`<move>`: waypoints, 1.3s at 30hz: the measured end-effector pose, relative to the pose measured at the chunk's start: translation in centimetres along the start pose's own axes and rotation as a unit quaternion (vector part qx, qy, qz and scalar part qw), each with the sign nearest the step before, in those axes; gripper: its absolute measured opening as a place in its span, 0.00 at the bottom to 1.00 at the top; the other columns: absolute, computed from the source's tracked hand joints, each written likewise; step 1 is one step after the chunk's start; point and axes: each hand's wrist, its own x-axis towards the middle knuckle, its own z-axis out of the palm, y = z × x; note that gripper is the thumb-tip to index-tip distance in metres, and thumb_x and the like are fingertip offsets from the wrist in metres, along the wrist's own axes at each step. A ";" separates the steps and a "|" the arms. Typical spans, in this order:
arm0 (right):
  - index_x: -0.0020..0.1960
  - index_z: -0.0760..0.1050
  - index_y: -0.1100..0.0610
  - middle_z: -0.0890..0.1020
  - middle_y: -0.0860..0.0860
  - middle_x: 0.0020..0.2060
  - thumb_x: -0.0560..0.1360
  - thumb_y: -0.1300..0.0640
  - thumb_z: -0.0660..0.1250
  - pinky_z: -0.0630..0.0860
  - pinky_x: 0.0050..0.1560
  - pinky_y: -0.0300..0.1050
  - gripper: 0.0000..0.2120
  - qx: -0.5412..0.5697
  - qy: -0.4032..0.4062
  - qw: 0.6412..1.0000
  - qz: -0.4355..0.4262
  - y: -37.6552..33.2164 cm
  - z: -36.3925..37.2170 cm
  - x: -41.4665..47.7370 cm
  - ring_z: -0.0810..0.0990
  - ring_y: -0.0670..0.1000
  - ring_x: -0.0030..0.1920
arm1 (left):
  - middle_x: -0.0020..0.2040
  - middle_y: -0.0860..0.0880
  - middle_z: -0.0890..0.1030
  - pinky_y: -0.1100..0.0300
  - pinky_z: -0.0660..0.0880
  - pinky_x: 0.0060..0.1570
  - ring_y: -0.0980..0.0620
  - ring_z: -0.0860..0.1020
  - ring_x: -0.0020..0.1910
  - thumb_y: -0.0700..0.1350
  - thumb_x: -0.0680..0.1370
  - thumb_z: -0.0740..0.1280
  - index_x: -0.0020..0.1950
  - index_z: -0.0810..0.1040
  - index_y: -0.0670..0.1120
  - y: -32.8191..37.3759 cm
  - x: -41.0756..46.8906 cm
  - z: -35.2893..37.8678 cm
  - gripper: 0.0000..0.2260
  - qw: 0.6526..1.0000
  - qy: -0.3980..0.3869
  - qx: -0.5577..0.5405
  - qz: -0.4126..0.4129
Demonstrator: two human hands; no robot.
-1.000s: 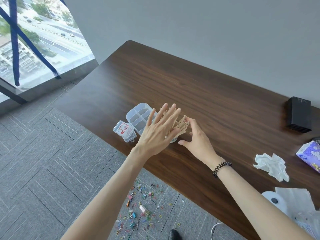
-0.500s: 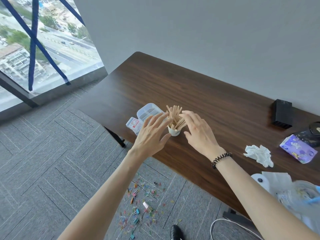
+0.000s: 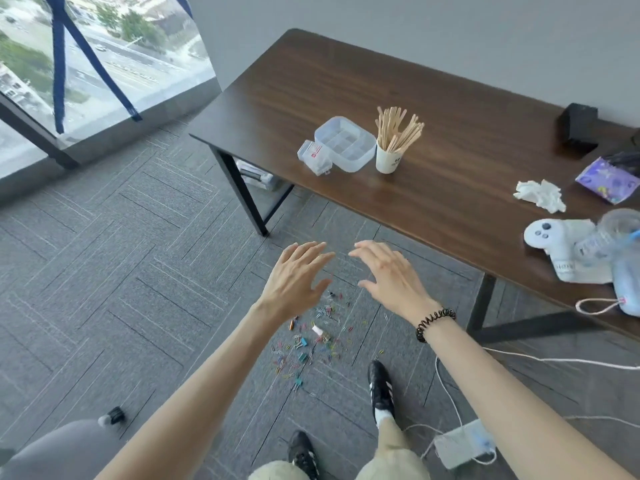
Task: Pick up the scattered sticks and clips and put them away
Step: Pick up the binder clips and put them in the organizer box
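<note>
Wooden sticks [image 3: 396, 129] stand bunched in a white paper cup [image 3: 388, 160] on the dark wooden table [image 3: 450, 174]. A clear divided plastic box [image 3: 344, 143] sits just left of the cup, with its small lid piece [image 3: 314, 156] beside it. Several coloured paper clips and binder clips [image 3: 311, 337] lie scattered on the grey carpet below the table's front edge. My left hand [image 3: 294, 278] and my right hand [image 3: 388, 271] hover side by side above the clips, fingers spread, holding nothing.
On the table's right side lie a crumpled tissue [image 3: 540, 195], a purple packet [image 3: 607, 180], a black box [image 3: 579, 130], a white game controller [image 3: 550, 237] and a clear plastic cup [image 3: 620, 237]. White cables and a power bank [image 3: 462, 446] lie on the floor by my black shoes [image 3: 381, 389].
Both hands have let go of the cup of sticks and pulled back off the table to hover over the floor. The view has backed away and tilted down.
</note>
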 end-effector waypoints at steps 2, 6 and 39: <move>0.68 0.68 0.52 0.69 0.47 0.68 0.72 0.54 0.72 0.65 0.66 0.45 0.27 0.012 -0.027 1.000 0.005 -1.6 2.6 -2.1 0.68 0.48 0.67 | 0.75 0.52 0.65 0.50 0.54 0.74 0.53 0.61 0.74 0.57 0.79 0.60 0.73 0.66 0.53 -0.2 -3.4 1.6 0.23 1.000 -0.021 -0.002 -0.005; 0.70 0.66 0.50 0.67 0.45 0.70 0.73 0.54 0.70 0.64 0.68 0.47 0.27 0.034 -0.095 0.995 0.019 -3.2 7.6 -5.5 0.65 0.47 0.69 | 0.75 0.52 0.65 0.50 0.54 0.74 0.52 0.61 0.74 0.58 0.79 0.59 0.73 0.67 0.54 -0.2 -8.3 5.3 0.23 0.998 -0.062 -0.024 -0.020; 0.65 0.68 0.59 0.78 0.53 0.55 0.76 0.60 0.67 0.67 0.40 0.35 0.19 0.057 -0.052 0.997 -0.031 15.5 78.8 1.8 0.75 0.47 0.45 | 0.67 0.53 0.70 0.56 0.78 0.54 0.54 0.71 0.63 0.48 0.74 0.70 0.69 0.71 0.55 -18.3 -16.0 74.6 0.23 0.990 -0.113 -0.057 -0.066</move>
